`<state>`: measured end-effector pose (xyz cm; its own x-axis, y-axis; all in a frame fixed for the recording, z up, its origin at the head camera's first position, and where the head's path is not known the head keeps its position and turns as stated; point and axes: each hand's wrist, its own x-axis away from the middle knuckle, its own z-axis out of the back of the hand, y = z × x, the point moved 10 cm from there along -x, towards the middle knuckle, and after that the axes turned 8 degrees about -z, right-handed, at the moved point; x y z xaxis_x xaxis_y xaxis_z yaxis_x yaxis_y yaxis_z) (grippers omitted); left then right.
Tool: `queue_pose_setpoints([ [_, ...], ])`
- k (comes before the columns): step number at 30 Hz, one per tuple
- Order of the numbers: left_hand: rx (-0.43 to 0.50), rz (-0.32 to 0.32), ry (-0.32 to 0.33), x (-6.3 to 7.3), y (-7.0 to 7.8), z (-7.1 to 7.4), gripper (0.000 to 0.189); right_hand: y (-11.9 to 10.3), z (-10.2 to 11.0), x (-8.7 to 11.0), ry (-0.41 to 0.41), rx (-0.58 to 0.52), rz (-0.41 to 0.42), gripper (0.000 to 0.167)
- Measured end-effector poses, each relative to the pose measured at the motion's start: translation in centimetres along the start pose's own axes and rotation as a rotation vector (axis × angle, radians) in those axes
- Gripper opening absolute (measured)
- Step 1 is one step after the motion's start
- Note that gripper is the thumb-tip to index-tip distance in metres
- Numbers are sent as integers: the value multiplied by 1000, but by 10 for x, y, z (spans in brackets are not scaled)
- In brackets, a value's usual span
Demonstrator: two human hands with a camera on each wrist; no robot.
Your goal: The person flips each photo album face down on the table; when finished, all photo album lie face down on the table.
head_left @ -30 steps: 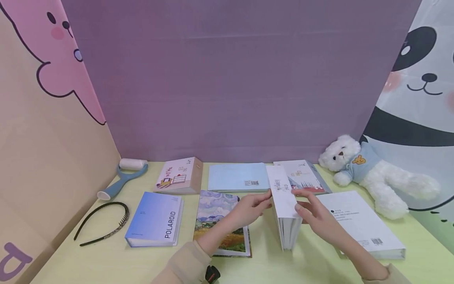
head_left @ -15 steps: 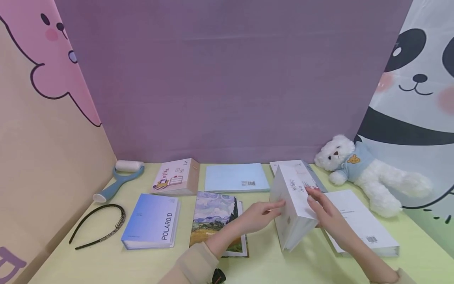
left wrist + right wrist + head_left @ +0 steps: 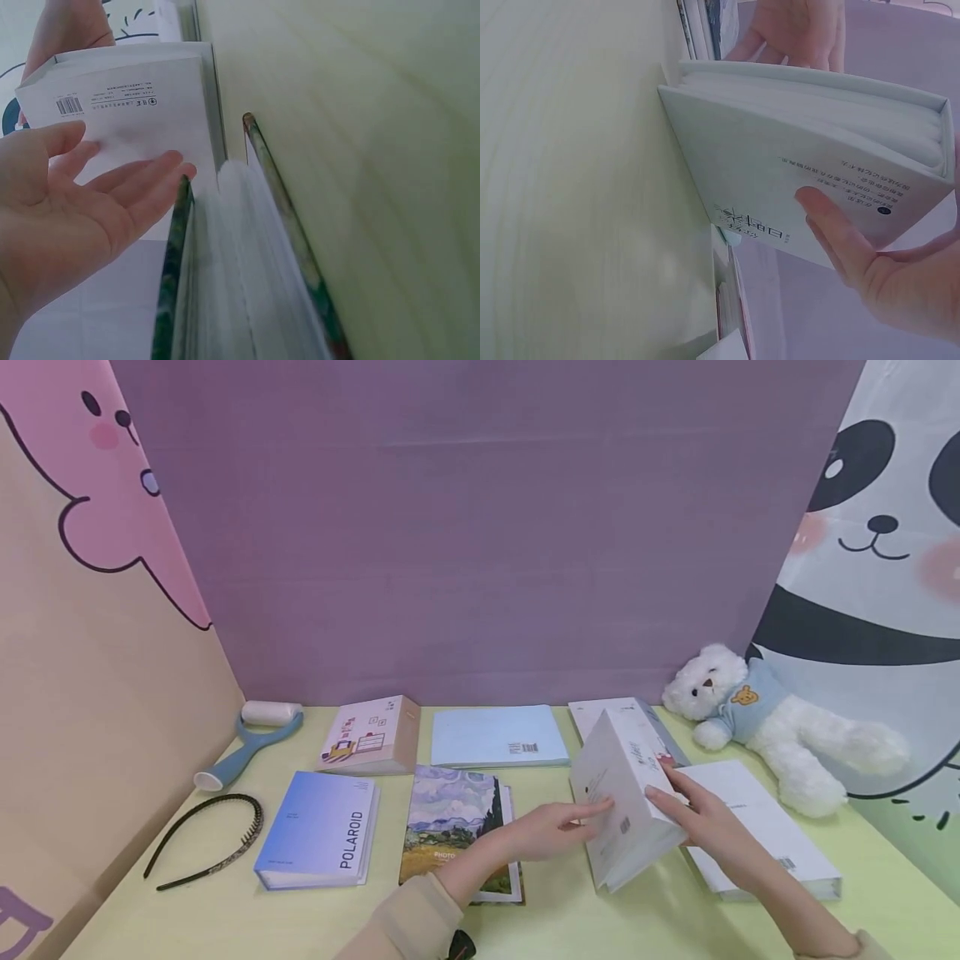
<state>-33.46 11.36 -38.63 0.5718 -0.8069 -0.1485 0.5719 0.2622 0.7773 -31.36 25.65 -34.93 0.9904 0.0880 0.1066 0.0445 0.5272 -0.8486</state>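
Note:
A thick white photo album leans on its edge, right of the table's middle, spine upward and tilted to the right. Its upper right side is gripped by my right hand; in the right wrist view the thumb lies on the printed cover. My left hand has its fingers extended at the cover facing left, which bears a barcode in the left wrist view. Below that hand lies a photo album with a painted landscape cover, its page edges close to the left wrist camera.
Another white album lies at right, near a white teddy bear. A blue Polaroid album, headband and lint roller are at left. Along the back lie a pink album, a light-blue book and an illustrated album.
The white album has tipped to the right from nearly upright, turning its left cover into view. My left hand moved right and down from its spine edge onto that cover; my right hand moved right with it.

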Motion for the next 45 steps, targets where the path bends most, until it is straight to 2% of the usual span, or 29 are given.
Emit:
queue_pose_setpoints([
  [3,-19,-12,-38,0,2,-4,45,3,3,1,9,33,-22,69],
  [7,-28,-37,-81,2,7,-7,44,6,6,2,-3,24,-33,68],
  [11,-46,-52,-94,3,11,-8,43,13,7,0,-34,-13,-73,69],
  [14,-55,-40,-86,3,10,-8,42,23,8,0,-52,-31,-125,70],
  [20,-105,22,-35,7,-3,2,41,39,1,-3,-150,-110,-169,71],
  [25,-106,115,13,13,-18,13,39,49,-5,-4,-212,-90,-207,74],
  [28,-114,157,28,17,-24,17,40,50,-7,-5,-242,-101,-199,75],
  [33,-157,213,1,24,-29,18,41,48,-13,-8,-312,-121,-163,74],
  [36,-185,231,-14,26,-29,17,40,50,-15,-9,-313,-104,-171,72],
  [40,-183,245,-21,29,-30,17,40,52,-15,-10,-302,-80,-169,71],
  [45,-180,240,-51,32,-31,17,40,55,-22,-10,-365,-99,-158,71],
])
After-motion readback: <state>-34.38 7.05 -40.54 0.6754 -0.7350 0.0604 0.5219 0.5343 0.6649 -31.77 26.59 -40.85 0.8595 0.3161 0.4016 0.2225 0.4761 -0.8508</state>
